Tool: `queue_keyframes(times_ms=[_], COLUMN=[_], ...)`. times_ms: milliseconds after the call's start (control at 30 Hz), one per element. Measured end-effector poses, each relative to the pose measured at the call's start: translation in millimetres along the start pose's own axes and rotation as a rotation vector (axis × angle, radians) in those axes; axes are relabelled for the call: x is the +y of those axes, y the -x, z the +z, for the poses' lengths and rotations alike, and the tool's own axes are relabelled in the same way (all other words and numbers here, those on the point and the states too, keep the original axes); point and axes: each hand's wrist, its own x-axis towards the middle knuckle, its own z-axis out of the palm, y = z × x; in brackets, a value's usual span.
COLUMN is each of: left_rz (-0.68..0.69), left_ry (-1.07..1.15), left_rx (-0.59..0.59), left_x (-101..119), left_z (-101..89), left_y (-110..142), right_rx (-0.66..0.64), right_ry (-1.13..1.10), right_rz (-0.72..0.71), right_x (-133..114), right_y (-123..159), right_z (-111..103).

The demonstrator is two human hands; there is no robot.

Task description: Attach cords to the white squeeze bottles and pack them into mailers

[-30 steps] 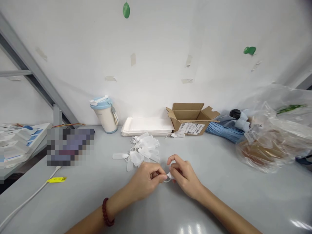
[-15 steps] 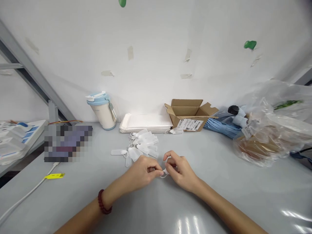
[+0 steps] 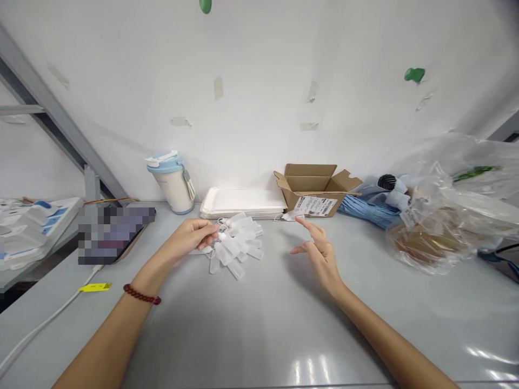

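Observation:
My left hand [image 3: 198,235] is closed in a pinch at the left edge of a pile of translucent white tags [image 3: 247,240] with thin cord loops. Its fingertips are on the looped end of one translucent white tag [image 3: 228,244], which lies over the others. Beneath that hand, another tag's end is partly covered. My right hand [image 3: 324,259] is open and holds nothing, with thumb and forefinger apart. The forefinger points toward a single translucent tag [image 3: 292,215] in front of the cardboard box; whether they touch I cannot tell.
Along the wall stand a cream cup with a blue lid [image 3: 172,186], a stack of white envelopes [image 3: 243,202] and an open cardboard box [image 3: 314,197]. A folded blue umbrella [image 3: 371,210] and a clear plastic bag [image 3: 441,232] lie right. A white cable [image 3: 48,319] runs left.
My hands have parted. The left moved left and away from me to the pile, carrying a tag. My right let go of it, opened, and moved right and farther from me.

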Motion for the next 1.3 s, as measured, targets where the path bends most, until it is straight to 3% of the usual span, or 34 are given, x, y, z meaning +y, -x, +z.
queue_keyframes(times_ms=[133, 267, 367, 500, 667, 800, 867, 1000, 1300], left_rz=[-0.054, -0.032, 0.045, 0.218, 0.321, 0.323, 0.327, 0.352, 0.463], left_ry=[-0.016, -0.076, -0.137, -0.439, -0.648, -0.793, -0.833, -0.858, -0.867], left_rx=[0.08, 0.244, 0.316, 0.414, 0.467, 0.51, 0.509, 0.505, 0.496], left_x=[-3.8, -11.8, -18.8, -21.8, -22.3, -25.4, -26.0, -24.8, -21.5], left_z=[5.1, 6.7, 5.5, 7.0, 13.0, 15.2, 15.7, 17.1, 22.1], left_y=[-5.4, -12.7, -17.1, -16.4, -14.2, -14.9, -14.6, -12.5, -6.5], right_rx=[-0.025, -0.002, -0.02, 0.009, 0.035, -0.108, -0.173, -0.152, 0.005], right_ry=[0.123, 0.147, 0.161, 0.225, 0.468, 0.916, 1.033, 1.086, 1.084], right_rz=[-0.019, 0.003, 0.018, -0.067, -0.305, -0.419, -0.455, -0.462, -0.502], right_x=[4.6, 5.4, 8.1, 18.3, 33.9, 39.5, 39.1, 37.2, 54.7], right_y=[-0.8, -2.7, -3.2, -4.5, -23.3, -53.3, -65.9, -74.0, -48.4], right_z=[2.5, 2.4, 2.7, 7.4, 14.7, 18.4, 19.4, 21.1, 14.7])
